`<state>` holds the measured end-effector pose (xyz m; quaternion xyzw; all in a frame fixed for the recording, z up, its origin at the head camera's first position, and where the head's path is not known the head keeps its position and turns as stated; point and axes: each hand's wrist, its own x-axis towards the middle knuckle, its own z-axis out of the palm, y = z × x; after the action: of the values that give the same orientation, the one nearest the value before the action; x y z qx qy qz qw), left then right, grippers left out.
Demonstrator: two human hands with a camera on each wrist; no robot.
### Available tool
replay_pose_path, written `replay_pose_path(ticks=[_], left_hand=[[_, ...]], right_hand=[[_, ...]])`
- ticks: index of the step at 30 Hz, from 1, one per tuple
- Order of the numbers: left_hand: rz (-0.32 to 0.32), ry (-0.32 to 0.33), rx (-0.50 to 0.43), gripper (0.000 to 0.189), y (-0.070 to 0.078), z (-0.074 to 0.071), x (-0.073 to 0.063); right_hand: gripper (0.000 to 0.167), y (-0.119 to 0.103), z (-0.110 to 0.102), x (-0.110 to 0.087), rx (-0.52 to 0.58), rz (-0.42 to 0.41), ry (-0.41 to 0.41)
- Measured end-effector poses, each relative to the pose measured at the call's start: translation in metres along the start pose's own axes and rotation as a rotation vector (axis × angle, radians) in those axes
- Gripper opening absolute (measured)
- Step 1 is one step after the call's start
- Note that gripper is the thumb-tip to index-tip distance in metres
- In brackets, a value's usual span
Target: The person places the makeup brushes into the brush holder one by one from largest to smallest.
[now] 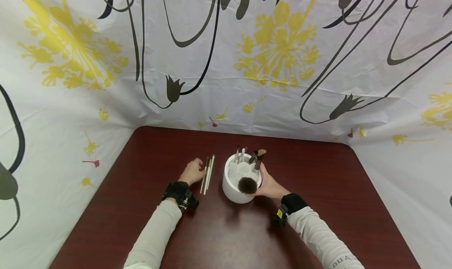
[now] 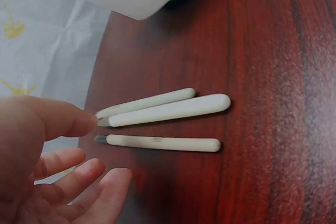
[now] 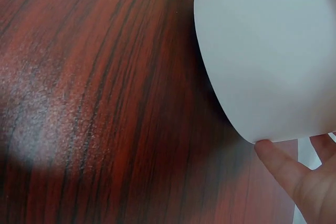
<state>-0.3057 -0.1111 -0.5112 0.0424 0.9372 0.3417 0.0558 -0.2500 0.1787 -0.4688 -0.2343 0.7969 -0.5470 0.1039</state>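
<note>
Three makeup brushes with slim pale handles lie close together on the table: one brush a little apart, a thicker brush touching or overlapping a third brush. My left hand is over their bristle ends, thumb and fingers loosely bent and apart, with nothing between them. To the right stands a white round brush holder with a divided top. My right hand grips its right side, fingers round the wall. In it stand a big fluffy dark brush, brown-tipped brushes and several thinner ones.
The dark red wooden table has rounded far corners. A white cloth with yellow flowers and grey plant shapes hangs behind it and along both sides.
</note>
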Motion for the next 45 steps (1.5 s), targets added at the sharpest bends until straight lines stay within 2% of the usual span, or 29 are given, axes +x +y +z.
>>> replay_pose_path(ticks=[7, 13, 18, 25, 32, 33, 38, 40, 45], left_hand=[[-0.019, -0.037, 0.050, 0.031, -0.003, 0.003, 0.000], [-0.034, -0.052, 0.031, 0.030, -0.004, 0.004, -0.001], [-0.026, -0.039, 0.031, 0.027, -0.005, 0.006, 0.001], [-0.017, -0.034, 0.055, 0.023, -0.008, 0.007, 0.002], [-0.096, -0.100, 0.030, 0.019, -0.008, 0.005, 0.008], [-0.083, -0.093, 0.036, 0.017, -0.009, 0.006, 0.009], [-0.096, -0.099, 0.050, 0.012, -0.007, 0.003, 0.009], [-0.123, -0.118, 0.039, 0.010, -0.004, 0.001, 0.007], [-0.099, -0.143, 0.064, 0.018, 0.000, -0.003, -0.001]], right_hand=[[0.116, 0.019, 0.001, 0.003, -0.001, -0.020, 0.026], [0.120, 0.035, 0.002, 0.004, 0.014, -0.021, 0.046], [0.121, 0.035, 0.003, 0.004, 0.010, -0.029, 0.058], [0.123, 0.034, 0.004, 0.005, 0.003, 0.003, 0.050], [0.121, 0.034, 0.003, 0.006, 0.033, -0.054, 0.060], [0.121, 0.034, 0.003, 0.006, 0.034, -0.052, 0.061], [0.122, 0.033, 0.002, 0.006, 0.039, -0.034, 0.061], [0.122, 0.033, 0.002, 0.006, 0.037, -0.030, 0.058], [0.123, 0.034, 0.003, 0.006, 0.032, -0.004, 0.054]])
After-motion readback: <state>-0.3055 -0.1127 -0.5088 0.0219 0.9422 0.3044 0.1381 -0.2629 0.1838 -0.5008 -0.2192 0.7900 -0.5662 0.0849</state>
